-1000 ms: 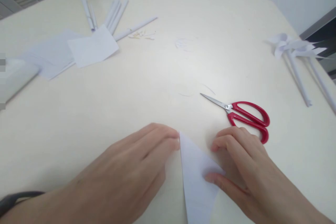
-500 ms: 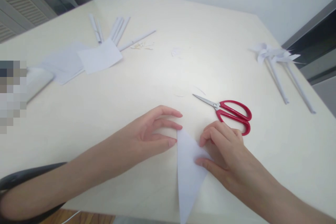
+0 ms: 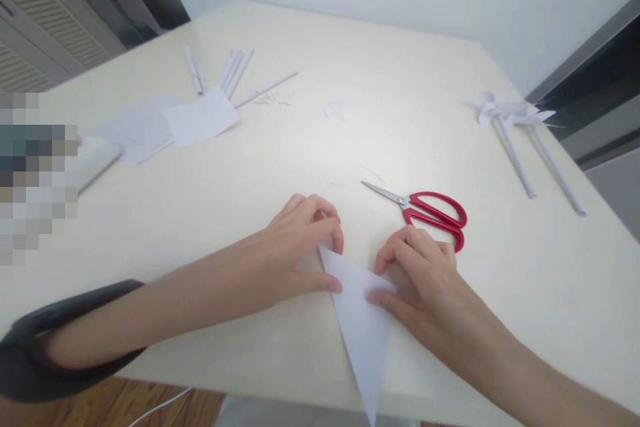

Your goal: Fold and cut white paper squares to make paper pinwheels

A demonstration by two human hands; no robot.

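Note:
A white paper folded into a long triangle [image 3: 363, 323] lies near the front edge of the cream table [image 3: 320, 147], its sharp tip pointing toward me. My left hand [image 3: 300, 247] pinches the paper's far left corner between thumb and curled fingers. My right hand [image 3: 417, 280] grips the paper's right corner, thumb on top and fingers bent. Red-handled scissors [image 3: 430, 213] lie shut just beyond my right hand, blades pointing left.
Loose white sheets [image 3: 170, 123] and several rolled paper sticks [image 3: 225, 70] lie at the far left. Two finished paper pinwheels [image 3: 515, 127] rest at the far right. Small paper scraps [image 3: 335, 109] sit mid-table. A pixelated patch covers the left edge.
My left hand went from flat, spread fingers to a pinch on the paper's corner. The triangle turned slightly, its tip swinging right. The camera view pulled back and up.

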